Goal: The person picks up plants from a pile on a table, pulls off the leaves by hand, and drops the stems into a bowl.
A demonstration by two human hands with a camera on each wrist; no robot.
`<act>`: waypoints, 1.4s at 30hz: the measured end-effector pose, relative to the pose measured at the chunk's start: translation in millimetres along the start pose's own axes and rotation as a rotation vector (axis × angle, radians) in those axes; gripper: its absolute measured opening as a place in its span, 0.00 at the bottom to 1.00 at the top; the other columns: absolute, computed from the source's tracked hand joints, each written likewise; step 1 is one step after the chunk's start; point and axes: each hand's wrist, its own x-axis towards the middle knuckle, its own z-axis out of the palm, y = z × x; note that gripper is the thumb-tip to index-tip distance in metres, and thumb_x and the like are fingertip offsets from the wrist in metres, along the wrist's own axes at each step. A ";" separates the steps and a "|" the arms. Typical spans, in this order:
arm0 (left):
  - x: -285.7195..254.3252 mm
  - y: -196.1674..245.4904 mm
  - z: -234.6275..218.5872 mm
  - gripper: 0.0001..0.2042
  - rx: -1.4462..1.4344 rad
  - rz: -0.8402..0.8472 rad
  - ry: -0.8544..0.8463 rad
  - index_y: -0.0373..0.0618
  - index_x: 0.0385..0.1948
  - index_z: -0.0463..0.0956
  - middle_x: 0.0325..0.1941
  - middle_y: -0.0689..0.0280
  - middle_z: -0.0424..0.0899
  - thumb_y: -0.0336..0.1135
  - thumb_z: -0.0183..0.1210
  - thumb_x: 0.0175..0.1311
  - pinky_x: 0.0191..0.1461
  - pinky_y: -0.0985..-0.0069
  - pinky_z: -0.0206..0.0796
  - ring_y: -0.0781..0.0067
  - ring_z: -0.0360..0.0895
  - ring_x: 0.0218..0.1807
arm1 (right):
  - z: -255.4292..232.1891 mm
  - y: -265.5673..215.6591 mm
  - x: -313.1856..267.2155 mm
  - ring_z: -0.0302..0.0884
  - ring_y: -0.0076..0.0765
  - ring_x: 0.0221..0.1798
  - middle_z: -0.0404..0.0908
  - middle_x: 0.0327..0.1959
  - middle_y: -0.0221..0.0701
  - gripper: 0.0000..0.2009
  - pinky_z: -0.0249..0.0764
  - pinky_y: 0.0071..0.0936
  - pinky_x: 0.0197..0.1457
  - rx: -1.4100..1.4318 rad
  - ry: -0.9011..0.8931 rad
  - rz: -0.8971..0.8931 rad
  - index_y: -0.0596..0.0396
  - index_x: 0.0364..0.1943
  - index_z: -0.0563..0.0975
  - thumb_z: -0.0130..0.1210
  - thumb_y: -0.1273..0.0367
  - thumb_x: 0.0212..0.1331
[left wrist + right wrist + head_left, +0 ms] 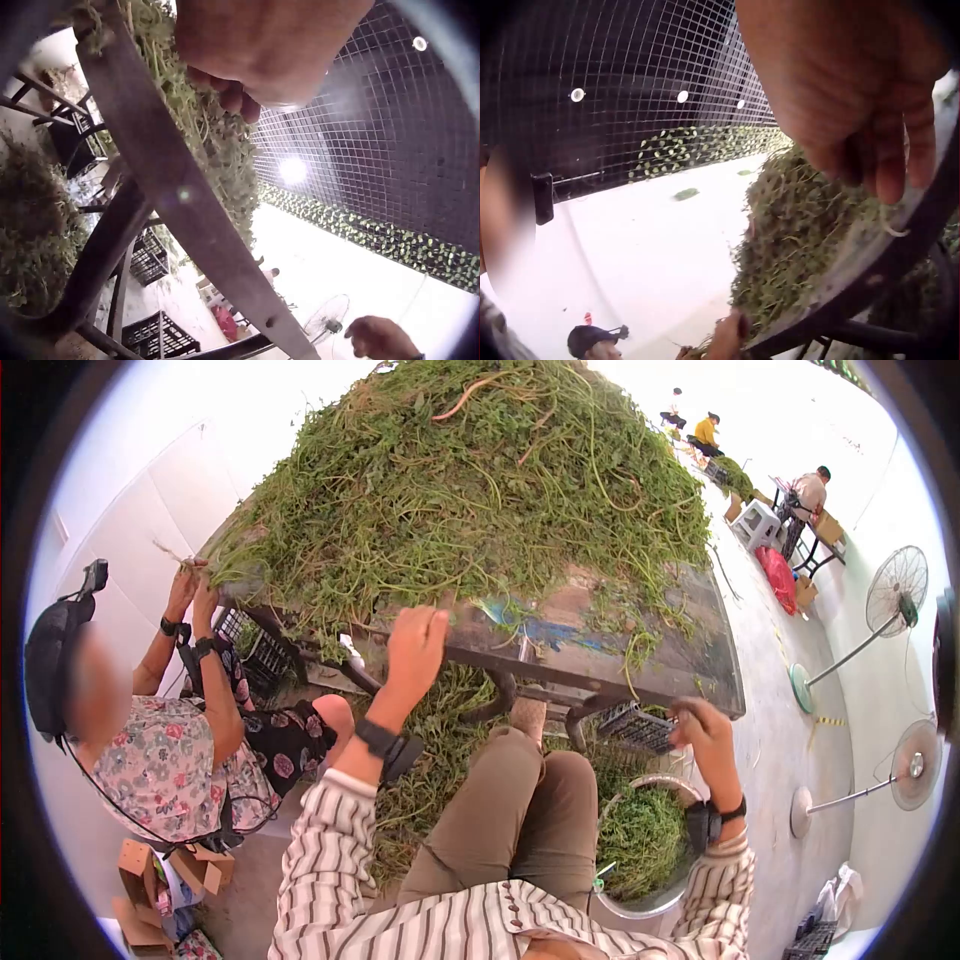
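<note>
A large heap of green leafy stems (480, 490) covers most of a dark table (640, 678). Just over the table's front edge, my left hand (412, 655) hangs with loosely bent fingers, close to loose stems. In the left wrist view, its fingers (229, 96) overlap the heap, and nothing shows in them. Beside the table's front right corner is my right hand (708, 735), fingers loosely curled. The right wrist view shows those fingers (889, 161) hanging down, with a pale curled stem (895, 231) just below them by the table edge.
By my right knee stands a round tub (640, 910) of green stems. Black crates (635, 727) and more stems lie under the table. A seated person (175, 750) handles stems at the left. Two fans (895, 590) stand to the right; other people sit farther back.
</note>
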 end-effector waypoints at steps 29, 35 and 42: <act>30.7 -22.5 43.2 0.09 0.278 0.001 0.027 0.40 0.25 0.72 0.25 0.61 0.71 0.34 0.50 0.61 0.38 0.65 0.55 0.59 0.65 0.31 | 117.8 -127.2 419.5 0.55 0.56 0.64 0.56 0.60 0.54 0.42 0.56 0.42 0.64 -0.821 0.274 -0.692 0.61 0.61 0.56 0.57 0.49 0.47; 29.8 -25.5 45.7 0.07 0.322 0.035 0.040 0.43 0.24 0.71 0.25 0.64 0.71 0.34 0.52 0.59 0.36 0.68 0.55 0.62 0.67 0.31 | 132.2 -144.7 462.9 0.48 0.59 0.66 0.52 0.61 0.59 0.54 0.53 0.42 0.66 -0.564 0.162 -0.520 0.66 0.63 0.45 0.60 0.44 0.40; 31.8 -22.4 43.8 0.08 0.258 0.049 0.038 0.41 0.21 0.69 0.22 0.63 0.69 0.33 0.53 0.58 0.34 0.66 0.57 0.59 0.65 0.28 | 146.5 -128.9 508.7 0.37 0.70 0.67 0.36 0.64 0.65 0.61 0.48 0.53 0.65 -0.465 0.100 -0.213 0.62 0.65 0.35 0.62 0.42 0.36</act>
